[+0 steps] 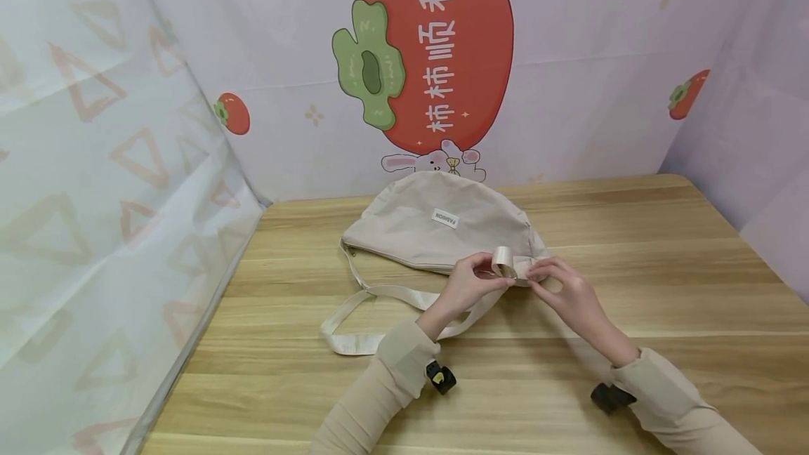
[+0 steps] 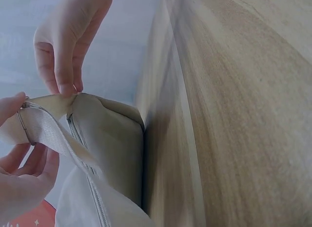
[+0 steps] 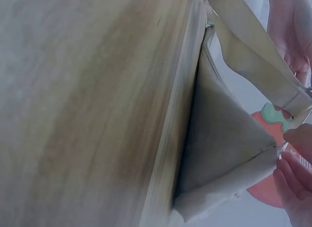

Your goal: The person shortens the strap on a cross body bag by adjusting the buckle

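Note:
A beige fabric bag (image 1: 436, 230) with a small label lies on the wooden table, its strap (image 1: 354, 345) looped toward the front. My left hand (image 1: 464, 286) pinches the strap at a thin metal slider (image 2: 22, 124), where the webbing stands up in a loop (image 1: 502, 258). At the bag's right end, my right hand (image 1: 571, 297) pinches the corner by the strap's attachment between thumb and fingers. The left wrist view shows the bag's zipper (image 2: 92, 188) running below both hands. In the right wrist view the bag's end panel (image 3: 224, 139) faces the camera.
The wooden table (image 1: 272, 399) ends at a printed cloth backdrop (image 1: 291, 34) behind the bag. Another patterned cloth (image 1: 95, 195) hangs along the left side. Black wrist bands (image 1: 442, 376) sit under both sleeves.

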### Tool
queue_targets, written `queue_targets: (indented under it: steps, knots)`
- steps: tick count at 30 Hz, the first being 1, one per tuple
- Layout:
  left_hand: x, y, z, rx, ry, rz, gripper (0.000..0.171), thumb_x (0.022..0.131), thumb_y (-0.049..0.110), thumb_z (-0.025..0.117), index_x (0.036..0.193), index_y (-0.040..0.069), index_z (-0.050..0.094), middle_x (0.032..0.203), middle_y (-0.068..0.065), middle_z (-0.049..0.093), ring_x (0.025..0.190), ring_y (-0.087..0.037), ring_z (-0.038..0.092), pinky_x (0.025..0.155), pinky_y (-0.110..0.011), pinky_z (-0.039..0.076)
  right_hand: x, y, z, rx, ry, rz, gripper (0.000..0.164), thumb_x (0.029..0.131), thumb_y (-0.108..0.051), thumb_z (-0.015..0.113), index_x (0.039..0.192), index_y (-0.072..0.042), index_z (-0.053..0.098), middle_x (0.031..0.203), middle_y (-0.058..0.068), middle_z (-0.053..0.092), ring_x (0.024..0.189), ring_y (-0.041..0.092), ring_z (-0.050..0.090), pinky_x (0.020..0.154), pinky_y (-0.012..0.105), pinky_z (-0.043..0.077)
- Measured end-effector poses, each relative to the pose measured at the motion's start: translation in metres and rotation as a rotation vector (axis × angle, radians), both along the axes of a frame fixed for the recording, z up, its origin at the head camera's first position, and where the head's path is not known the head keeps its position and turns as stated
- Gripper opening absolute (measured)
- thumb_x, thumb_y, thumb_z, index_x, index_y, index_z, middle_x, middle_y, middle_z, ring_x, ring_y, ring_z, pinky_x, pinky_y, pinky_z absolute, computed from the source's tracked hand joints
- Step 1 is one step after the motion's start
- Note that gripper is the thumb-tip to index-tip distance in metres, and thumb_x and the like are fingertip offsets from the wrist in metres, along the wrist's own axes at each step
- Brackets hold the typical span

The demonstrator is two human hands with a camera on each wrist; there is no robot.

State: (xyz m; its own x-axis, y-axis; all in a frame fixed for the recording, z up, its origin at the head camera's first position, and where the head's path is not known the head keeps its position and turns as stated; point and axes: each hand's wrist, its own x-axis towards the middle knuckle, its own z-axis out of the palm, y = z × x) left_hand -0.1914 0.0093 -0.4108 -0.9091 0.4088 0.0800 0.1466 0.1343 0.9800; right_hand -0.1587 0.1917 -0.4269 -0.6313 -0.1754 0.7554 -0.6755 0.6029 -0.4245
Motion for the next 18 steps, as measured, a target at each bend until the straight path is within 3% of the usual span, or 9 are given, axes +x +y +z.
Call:
queue_targets:
  steps: [5,12,18]
  knots:
    - [0.0008,0.0013,-0.0006,0.023,0.005,-0.004,0.035,0.074,0.003,0.069,0.107,-0.004,0.058,0.096,-0.013,0.063,0.077,-0.010,0.061,0.070,-0.019,0.049,-0.0001,0.0006,-0.0017,-0.002,-0.017,-0.005,0.025,0.054,0.016,0.073,0.071,0.000,0.065,0.079,0.009,0.061,0.077,0.020,0.057,0.079,0.001,0.034]
    - [0.0017,0.0058,0.0001,0.014,0.003,-0.001,0.035,0.073,0.004,0.070,0.105,-0.003,0.059,0.096,-0.011,0.063,0.076,-0.007,0.060,0.070,-0.018,0.049,-0.0016,-0.0037,0.0004,-0.030,0.018,0.022,0.025,0.054,0.016,0.072,0.072,0.000,0.065,0.077,0.008,0.064,0.075,0.014,0.059,0.077,0.004,0.037]
    - [0.0007,0.0090,-0.0012,-0.024,0.017,0.023,0.030,0.073,0.010,0.071,0.100,0.000,0.061,0.092,-0.007,0.064,0.076,-0.005,0.058,0.069,-0.017,0.047,-0.0028,-0.0080,0.0016,-0.029,0.035,0.014,0.025,0.056,0.016,0.069,0.070,-0.003,0.064,0.071,0.005,0.064,0.064,0.013,0.058,0.063,0.012,0.045]
